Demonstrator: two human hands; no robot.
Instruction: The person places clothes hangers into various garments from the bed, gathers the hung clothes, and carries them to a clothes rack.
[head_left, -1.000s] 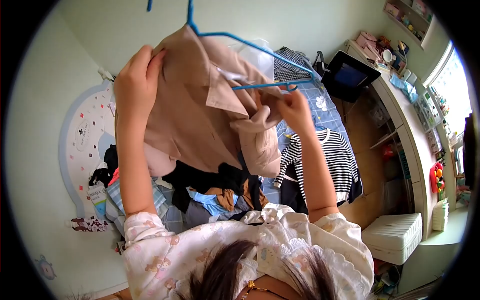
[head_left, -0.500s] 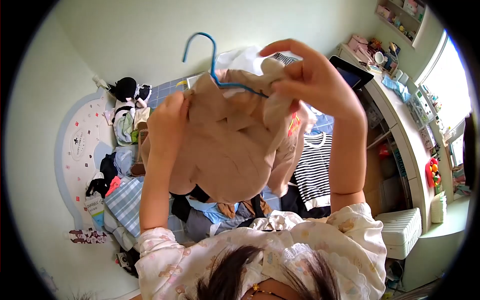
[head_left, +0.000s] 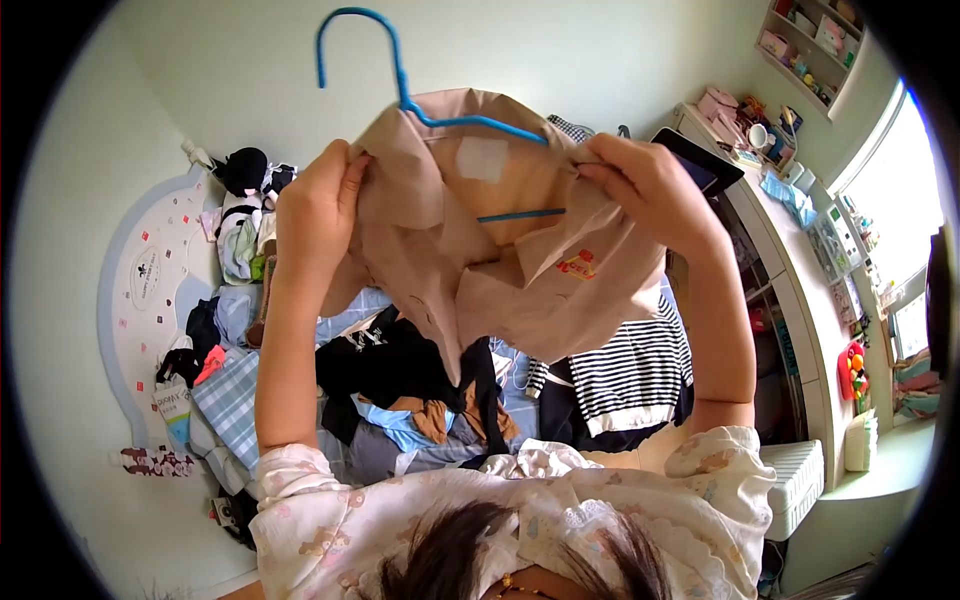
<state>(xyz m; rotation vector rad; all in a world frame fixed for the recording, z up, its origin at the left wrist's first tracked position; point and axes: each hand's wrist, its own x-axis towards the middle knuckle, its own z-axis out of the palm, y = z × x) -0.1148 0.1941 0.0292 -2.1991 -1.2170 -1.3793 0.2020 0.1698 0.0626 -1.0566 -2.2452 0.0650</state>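
Here, beige shirt (head_left: 530,305) (red-yellow logo (head_left: 577,264)).

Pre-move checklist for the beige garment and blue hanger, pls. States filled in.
1. Left hand has a grip: ok, pinching the beige garment near its collar.
2. Right hand has a grip: ok, pinching the opposite side of the neck opening.
3. Hook of the blue hanger free of cloth: ok, standing up clear above the collar.
4. Both hanger ends seated in the shoulders: cannot tell, cloth and hands hide them.
5. Garment front closed: not ok, it gapes open, with the hanger's lower bar showing inside.
6. Collar lying flat: not ok, bunched and folded unevenly.
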